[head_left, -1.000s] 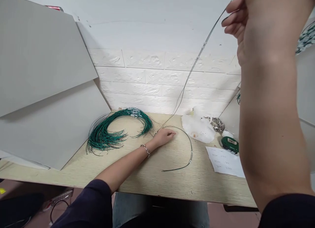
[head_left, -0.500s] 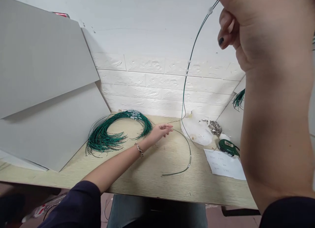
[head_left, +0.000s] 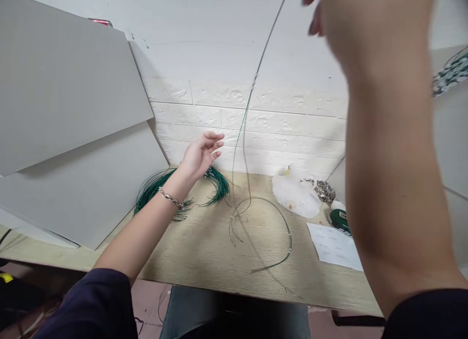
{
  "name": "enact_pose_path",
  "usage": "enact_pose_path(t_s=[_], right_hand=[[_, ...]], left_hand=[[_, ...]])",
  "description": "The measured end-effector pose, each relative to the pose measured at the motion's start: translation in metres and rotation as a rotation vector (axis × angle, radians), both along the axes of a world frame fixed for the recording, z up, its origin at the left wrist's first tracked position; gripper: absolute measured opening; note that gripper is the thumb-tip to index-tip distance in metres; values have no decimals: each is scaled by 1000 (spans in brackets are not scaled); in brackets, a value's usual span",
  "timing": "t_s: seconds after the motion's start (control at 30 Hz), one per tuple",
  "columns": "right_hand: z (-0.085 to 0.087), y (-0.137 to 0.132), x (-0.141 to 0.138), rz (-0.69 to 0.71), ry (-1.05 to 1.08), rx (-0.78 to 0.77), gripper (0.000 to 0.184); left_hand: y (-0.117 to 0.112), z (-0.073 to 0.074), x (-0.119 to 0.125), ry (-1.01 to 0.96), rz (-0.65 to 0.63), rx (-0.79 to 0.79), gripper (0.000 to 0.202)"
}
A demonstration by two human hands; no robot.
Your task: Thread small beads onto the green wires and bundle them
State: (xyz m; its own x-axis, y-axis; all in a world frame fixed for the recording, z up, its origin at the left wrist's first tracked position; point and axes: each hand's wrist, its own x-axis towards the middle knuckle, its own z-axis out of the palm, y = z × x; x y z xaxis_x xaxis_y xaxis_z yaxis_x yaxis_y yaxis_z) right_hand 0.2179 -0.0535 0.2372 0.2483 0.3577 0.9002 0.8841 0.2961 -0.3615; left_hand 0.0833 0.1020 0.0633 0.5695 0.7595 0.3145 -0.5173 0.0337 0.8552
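My left hand (head_left: 203, 156) is raised over the back of the table, fingers slightly bent and apart, holding nothing. A bundle of green wires (head_left: 219, 185) with small white beads lies behind it, partly hidden by the wrist. My right hand (head_left: 340, 22) is high at the top edge, blurred, its pinching fingertips out of the picture. From there a doubled green wire (head_left: 259, 68) with tiny white beads hangs slanting down, its two strands parting toward the table. A separate beaded green wire (head_left: 290, 236) lies curved on the tabletop below.
A white patch of material (head_left: 296, 195) with shiny small pieces (head_left: 324, 191) sits at the back right. Nearby are a green tape measure (head_left: 340, 221) and a paper with writing (head_left: 332, 246). Grey panels (head_left: 73, 95) lean at left. More beaded wires (head_left: 451, 75) are at far right.
My left hand has let go of the curved wire, which now rests on the table, and has risen to the left. My right hand has lifted the hanging wire higher and leftward.
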Motion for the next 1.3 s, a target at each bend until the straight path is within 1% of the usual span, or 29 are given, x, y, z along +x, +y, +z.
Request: enact_pose_path(t_s=[0.03,0.07,0.1,0.17,0.2,0.27,0.3,0.4,0.53,0.67,0.73,0.83,0.93,1.03,1.17,1.23,1.3], right_hand=[[-3,8,-11,-76,-125,15,25],[-6,17,-18,-121,-233,5,23],[-9,27,-24,-146,-341,-40,23],[-17,47,-29,-115,-467,-183,20],[-22,56,-30,-79,-481,-255,17],[-31,72,-32,-28,-433,-344,14],[-35,79,-32,-27,-405,-369,12],[-45,90,-34,-2,-321,-369,11],[-51,90,-33,95,-247,-341,12],[-55,86,-31,102,-196,-275,13],[-58,86,-31,98,-182,-278,14],[-61,85,-33,115,-132,-337,14],[-65,84,-35,194,-58,-337,14],[-66,81,-36,264,-4,-333,15],[-66,77,-33,230,71,-264,16],[-69,78,-28,187,105,-241,18],[-75,83,-20,161,115,-238,22]], left_hand=[[-3,12,-4,36,-62,9,18],[-8,23,-8,71,-113,33,31],[-12,34,-11,92,-145,65,41],[-20,52,-14,105,-151,148,53],[-22,59,-13,115,-137,187,54],[-22,67,-10,147,-98,252,48],[-20,69,-8,164,-84,276,43],[-12,69,-4,190,-29,315,31],[-8,69,-5,224,74,322,30],[-12,74,-10,279,110,337,30],[-12,76,-11,259,97,353,30],[-10,79,-12,241,90,359,27],[-8,81,-14,260,112,333,23],[-9,82,-15,274,84,305,16],[-13,79,-16,327,57,272,16],[-14,74,-17,334,1,230,18],[-14,67,-17,317,-74,172,22]])
